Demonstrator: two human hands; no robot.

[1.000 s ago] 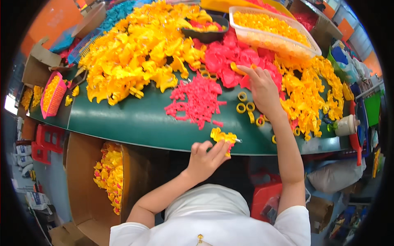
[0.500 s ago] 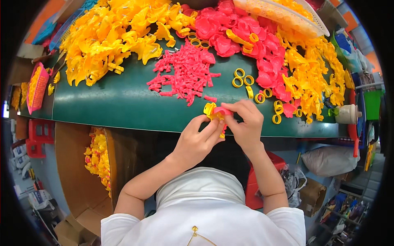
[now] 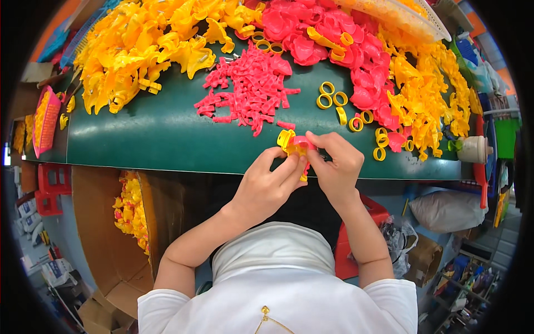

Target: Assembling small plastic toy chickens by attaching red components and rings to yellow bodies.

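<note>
Between my two hands, just over the near edge of the table, is a small yellow and pink plastic toy part (image 3: 287,140). My left hand (image 3: 268,182) grips its yellow body from below with bent fingers. At its upper right, my right hand (image 3: 337,162) pinches the pink piece (image 3: 302,142) between thumb and forefinger. The fingers hide much of the part's lower side. A heap of small pink plastic pieces (image 3: 250,89) lies just beyond, with a single pink strip (image 3: 286,125) nearest the hands. Several yellow rings (image 3: 324,101) lie to the right.
Yellow molded parts (image 3: 128,61) are heaped at the far left and yellow pieces (image 3: 425,94) at the right, with pink cup-shaped parts (image 3: 367,78) between. A white basket (image 3: 409,22) stands at the back. Below the table's left side is a cardboard box (image 3: 100,222) holding yellow pieces.
The view has shifted slightly. My right hand has turned a little and its fingertips have moved slightly rightward on the pink piece. The left hand keeps its grip.
</note>
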